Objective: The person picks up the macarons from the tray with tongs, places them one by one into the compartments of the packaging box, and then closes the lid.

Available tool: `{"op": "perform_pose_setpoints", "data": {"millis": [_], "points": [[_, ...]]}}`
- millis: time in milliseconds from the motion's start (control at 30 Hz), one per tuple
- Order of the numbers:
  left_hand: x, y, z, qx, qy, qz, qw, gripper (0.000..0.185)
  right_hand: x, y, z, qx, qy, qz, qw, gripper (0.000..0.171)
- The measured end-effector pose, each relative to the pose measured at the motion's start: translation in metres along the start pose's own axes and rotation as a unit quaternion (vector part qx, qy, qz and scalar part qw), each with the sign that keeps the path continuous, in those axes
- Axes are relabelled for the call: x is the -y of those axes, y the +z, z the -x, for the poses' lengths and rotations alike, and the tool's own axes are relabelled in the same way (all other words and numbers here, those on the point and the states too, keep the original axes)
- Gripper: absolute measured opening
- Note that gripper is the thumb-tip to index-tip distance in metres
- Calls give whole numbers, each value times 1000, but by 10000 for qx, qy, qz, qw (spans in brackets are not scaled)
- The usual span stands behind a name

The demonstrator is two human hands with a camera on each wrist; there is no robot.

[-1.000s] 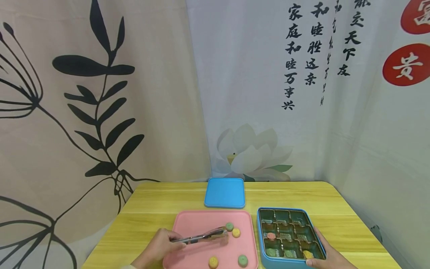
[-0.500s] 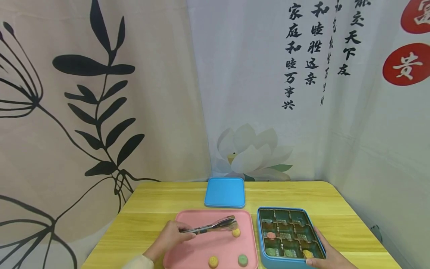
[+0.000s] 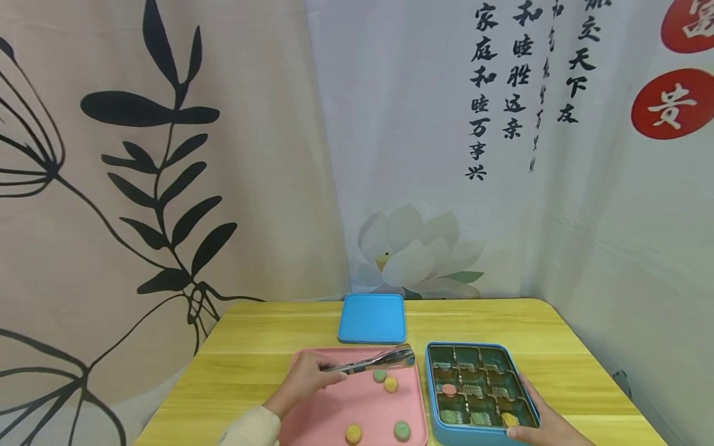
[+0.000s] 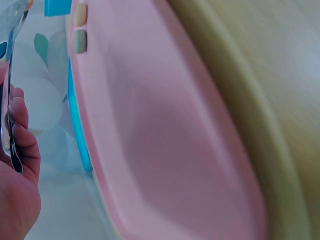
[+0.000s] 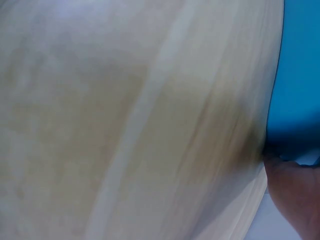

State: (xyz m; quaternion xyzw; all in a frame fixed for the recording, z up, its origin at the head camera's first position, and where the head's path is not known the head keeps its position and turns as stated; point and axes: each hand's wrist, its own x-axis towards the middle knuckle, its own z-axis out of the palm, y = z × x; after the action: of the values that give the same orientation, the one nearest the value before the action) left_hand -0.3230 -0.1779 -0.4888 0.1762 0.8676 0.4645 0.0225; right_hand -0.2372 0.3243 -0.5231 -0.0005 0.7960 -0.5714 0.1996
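Observation:
My left hand [image 3: 312, 376] grips metal tongs [image 3: 375, 361] above the pink tray [image 3: 329, 418]. The tongs' tips hover over the tray's far right corner, and I see nothing between them. Just below them lie a green cookie [image 3: 380, 375] and a yellow cookie [image 3: 391, 384]. Two more cookies, yellow [image 3: 352, 433] and green [image 3: 402, 429], sit near the tray's front. My right hand [image 3: 549, 424] rests against the near right corner of the blue compartment box [image 3: 428, 384], which holds several cookies. The left wrist view shows the tongs [image 4: 7, 100] in my fingers [image 4: 20, 135] beside the tray [image 4: 165, 150].
A blue lid [image 3: 372, 318] lies flat behind the tray on the yellow wooden table [image 3: 251, 347]. Printed curtains hang close behind and to the right of the table. The right wrist view shows only the tabletop [image 5: 125, 120] and the box's blue wall [image 5: 300, 75].
My left hand has carried the tongs up and to the right, from over the two cookies toward the tray's far right corner. The green cookie shows again below them. The right hand stays put.

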Motion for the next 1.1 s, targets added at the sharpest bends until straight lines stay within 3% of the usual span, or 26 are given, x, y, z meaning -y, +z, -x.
{"op": "perform_pose_setpoints", "data": {"millis": [267,433,867,1100], "points": [[-16,17,-13,122,-133,370,9992,13,-1,1,-1,-48,-92,234,9997,103],[-22,29,-22,148,-200,398,9989,13,-3,0,-1,-2,-84,113,9999,103],[-41,66,-36,307,-11,795,9964,6,-3,0,-1,69,-58,-4,10000,102],[-51,85,-41,368,74,718,9967,9,-1,0,-1,-22,-27,124,9999,103]]}}
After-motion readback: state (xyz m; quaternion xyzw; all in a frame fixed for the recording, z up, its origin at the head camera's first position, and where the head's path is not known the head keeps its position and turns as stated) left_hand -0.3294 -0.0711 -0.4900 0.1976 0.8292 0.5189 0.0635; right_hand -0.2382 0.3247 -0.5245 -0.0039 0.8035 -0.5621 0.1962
